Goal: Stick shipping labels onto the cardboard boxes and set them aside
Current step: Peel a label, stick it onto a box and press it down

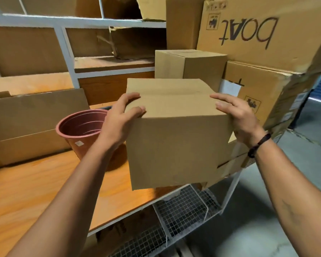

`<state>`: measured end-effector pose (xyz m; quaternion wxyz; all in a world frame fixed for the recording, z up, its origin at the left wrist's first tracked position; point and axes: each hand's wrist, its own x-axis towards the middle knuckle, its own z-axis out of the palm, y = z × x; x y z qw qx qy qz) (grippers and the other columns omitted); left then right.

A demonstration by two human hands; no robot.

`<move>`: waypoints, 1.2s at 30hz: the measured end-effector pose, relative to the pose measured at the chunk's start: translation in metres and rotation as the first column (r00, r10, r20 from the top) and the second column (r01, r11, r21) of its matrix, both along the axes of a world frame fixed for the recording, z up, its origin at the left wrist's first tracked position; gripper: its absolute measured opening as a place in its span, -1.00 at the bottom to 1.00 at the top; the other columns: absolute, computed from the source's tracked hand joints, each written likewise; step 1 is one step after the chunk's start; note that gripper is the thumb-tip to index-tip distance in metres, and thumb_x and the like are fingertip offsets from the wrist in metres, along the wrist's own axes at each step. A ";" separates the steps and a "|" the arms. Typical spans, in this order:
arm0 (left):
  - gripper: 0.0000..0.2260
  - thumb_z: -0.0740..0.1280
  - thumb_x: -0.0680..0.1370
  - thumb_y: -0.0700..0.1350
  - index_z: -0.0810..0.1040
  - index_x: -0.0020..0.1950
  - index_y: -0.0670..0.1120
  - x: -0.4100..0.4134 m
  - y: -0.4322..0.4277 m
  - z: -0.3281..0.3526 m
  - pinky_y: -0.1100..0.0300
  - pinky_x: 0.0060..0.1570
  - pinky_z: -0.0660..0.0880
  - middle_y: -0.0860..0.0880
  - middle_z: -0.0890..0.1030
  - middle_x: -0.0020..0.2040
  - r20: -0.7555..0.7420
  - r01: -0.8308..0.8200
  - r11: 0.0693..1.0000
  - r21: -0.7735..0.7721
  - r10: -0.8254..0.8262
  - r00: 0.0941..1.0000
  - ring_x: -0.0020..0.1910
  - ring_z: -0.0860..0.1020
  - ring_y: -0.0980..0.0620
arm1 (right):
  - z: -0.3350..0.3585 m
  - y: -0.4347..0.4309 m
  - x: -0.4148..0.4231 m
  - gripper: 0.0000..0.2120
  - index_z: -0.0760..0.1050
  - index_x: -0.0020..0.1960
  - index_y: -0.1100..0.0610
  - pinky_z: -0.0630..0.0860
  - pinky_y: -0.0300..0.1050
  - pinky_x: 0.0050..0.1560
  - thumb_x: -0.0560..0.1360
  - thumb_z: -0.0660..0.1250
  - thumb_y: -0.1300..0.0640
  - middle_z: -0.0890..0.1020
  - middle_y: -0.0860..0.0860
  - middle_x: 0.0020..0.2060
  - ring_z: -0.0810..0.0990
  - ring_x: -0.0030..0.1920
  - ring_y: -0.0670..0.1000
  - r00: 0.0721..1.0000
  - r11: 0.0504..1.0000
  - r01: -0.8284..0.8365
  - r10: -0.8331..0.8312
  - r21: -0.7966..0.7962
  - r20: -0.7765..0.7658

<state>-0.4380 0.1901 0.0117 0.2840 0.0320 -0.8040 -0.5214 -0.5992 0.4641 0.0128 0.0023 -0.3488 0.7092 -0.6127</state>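
A plain brown cardboard box is held in the air above the front edge of an orange wooden shelf. My left hand grips its upper left corner, fingers curled over the top. On the upper right corner my right hand holds it, fingers on the top and palm on the side. No label shows on the faces I can see.
A reddish plastic pot stands on the shelf left of the box. Behind are a small closed carton, big cartons marked "boAt" and flat cardboard. A wire mesh basket sits below; grey floor lies right.
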 end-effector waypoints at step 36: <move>-0.50 0.26 0.46 0.17 0.50 0.35 -0.02 -0.188 0.134 0.054 0.00 0.25 0.47 0.13 0.56 0.11 -0.011 -0.008 0.999 -0.037 0.007 1.000 0.15 0.52 0.11 | 0.064 0.129 -0.178 -0.69 0.61 0.22 0.09 0.43 -0.37 0.05 0.51 0.34 0.06 0.64 -0.03 0.15 0.56 0.18 -0.10 0.992 0.992 0.123 -0.122 0.018 -0.043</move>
